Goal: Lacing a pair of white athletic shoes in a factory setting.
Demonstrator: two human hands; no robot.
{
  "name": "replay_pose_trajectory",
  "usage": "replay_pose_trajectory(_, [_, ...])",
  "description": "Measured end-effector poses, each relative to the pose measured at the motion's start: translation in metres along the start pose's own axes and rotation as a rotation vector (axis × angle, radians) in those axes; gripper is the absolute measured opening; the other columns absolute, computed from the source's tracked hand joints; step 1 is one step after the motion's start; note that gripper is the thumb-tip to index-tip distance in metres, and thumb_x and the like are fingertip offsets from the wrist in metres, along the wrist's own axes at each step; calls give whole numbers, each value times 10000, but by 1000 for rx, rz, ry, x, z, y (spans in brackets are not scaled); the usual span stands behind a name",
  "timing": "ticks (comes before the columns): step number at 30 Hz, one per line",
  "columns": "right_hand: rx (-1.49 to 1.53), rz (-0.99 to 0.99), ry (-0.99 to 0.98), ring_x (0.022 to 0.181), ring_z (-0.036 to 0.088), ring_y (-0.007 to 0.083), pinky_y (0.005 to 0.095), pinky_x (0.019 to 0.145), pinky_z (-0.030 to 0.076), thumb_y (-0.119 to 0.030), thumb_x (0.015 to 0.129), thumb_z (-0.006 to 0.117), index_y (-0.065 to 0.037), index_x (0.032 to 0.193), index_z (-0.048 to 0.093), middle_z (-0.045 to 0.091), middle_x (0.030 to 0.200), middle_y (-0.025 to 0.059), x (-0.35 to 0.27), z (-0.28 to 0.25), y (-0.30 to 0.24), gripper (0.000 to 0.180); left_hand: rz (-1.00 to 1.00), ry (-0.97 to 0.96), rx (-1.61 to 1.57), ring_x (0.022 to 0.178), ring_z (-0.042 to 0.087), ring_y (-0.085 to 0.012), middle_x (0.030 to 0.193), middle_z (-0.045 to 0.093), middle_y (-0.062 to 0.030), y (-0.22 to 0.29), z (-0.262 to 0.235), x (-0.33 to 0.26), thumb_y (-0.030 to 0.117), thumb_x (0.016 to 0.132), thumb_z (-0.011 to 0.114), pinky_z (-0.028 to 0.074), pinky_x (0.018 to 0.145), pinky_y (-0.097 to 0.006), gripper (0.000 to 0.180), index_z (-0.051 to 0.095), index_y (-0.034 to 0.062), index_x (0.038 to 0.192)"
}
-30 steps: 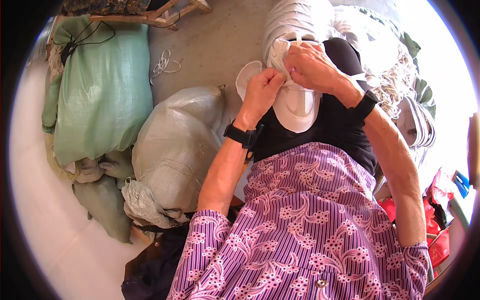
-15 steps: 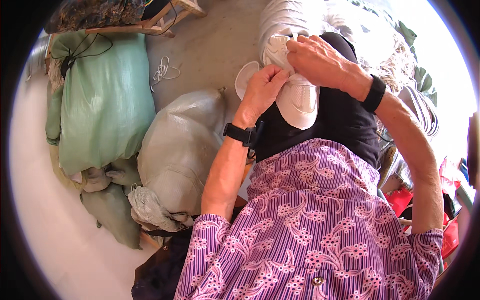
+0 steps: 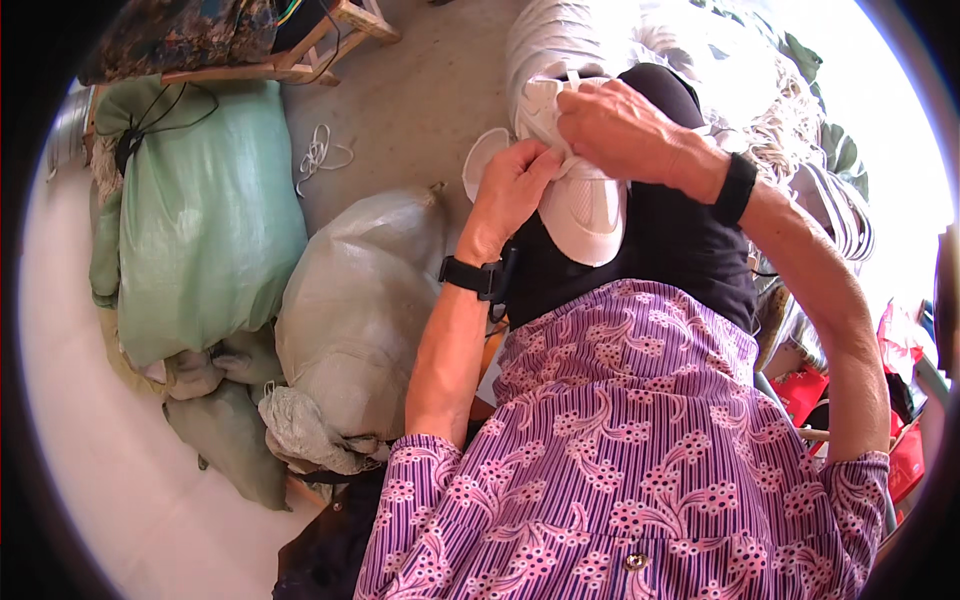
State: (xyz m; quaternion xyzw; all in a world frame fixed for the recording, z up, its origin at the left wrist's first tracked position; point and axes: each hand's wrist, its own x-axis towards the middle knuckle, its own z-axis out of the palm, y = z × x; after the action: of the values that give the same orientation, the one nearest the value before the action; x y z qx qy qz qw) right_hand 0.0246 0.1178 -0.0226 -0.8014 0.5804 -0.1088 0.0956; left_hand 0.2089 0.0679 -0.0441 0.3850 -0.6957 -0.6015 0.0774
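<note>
A white sneaker [image 3: 585, 222] rests on my black-trousered thigh, its toe toward me. My left hand [image 3: 508, 185] is closed at the shoe's left side, thumb and forefinger pinching a white shoelace [image 3: 567, 163] near the top of the toe part. Over the lacing area, my right hand [image 3: 622, 122] is closed too, its fingertips bunched on the lace, though the exact grip is partly hidden by the fingers. A pale rounded shoe part [image 3: 485, 163] shows just left of my left hand. Both wrists wear black bands.
A large green woven sack [image 3: 210, 220] and a pale sack [image 3: 365, 300] stand at my left. A loose white lace [image 3: 322, 157] lies on the floor. Beyond my knees is a white stack [image 3: 555, 40]; bundled cords [image 3: 790, 115] lie to the right. A wooden frame [image 3: 335, 40] stands far left.
Both hands and the sneaker have shifted slightly left in view. My right hand has come closer to my left, over the lacing. Both hands stay closed.
</note>
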Motion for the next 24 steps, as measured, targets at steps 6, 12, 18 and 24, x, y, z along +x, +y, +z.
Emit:
replay_pose_trajectory(6, [-135, -147, 189, 861, 597, 225, 368, 738, 476, -49, 707, 592, -19, 831, 617, 564, 843, 95, -15, 4, 29, 130, 10, 21, -117, 598, 407, -21, 675, 501, 67, -3, 10, 4, 272, 904, 572, 325, 518, -187, 256, 612, 30, 833])
replay_pose_trajectory(12, [-129, 221, 100, 881, 561, 250, 383, 765, 466, -83, 789, 549, -72, 812, 564, 516, 865, 81, -45, -20, 81, 29, -56, 3, -331, 535, 406, -30, 636, 471, 57, 7, -6, -2, 241, 910, 562, 363, 486, -205, 198, 604, 50, 939])
replay_pose_trajectory(18, [84, 30, 368, 992, 520, 230, 386, 860, 422, -117, 743, 622, -122, 998, 594, 532, 963, 47, -29, 8, 32, 256, 48, 58, -1111, 522, 389, -85, 655, 476, 42, 25, -70, -15, 213, 937, 500, 363, 557, -272, 210, 577, 63, 1062])
replay_pose_trajectory(24, [17, -39, 189, 937, 516, 210, 359, 782, 414, -113, 729, 635, -93, 802, 591, 535, 897, 42, -19, 15, 26, 87, 287, 136, -1316, 803, 525, -204, 816, 599, -55, 32, -130, -42, 136, 909, 487, 410, 816, -381, 210, 588, -3, 1029])
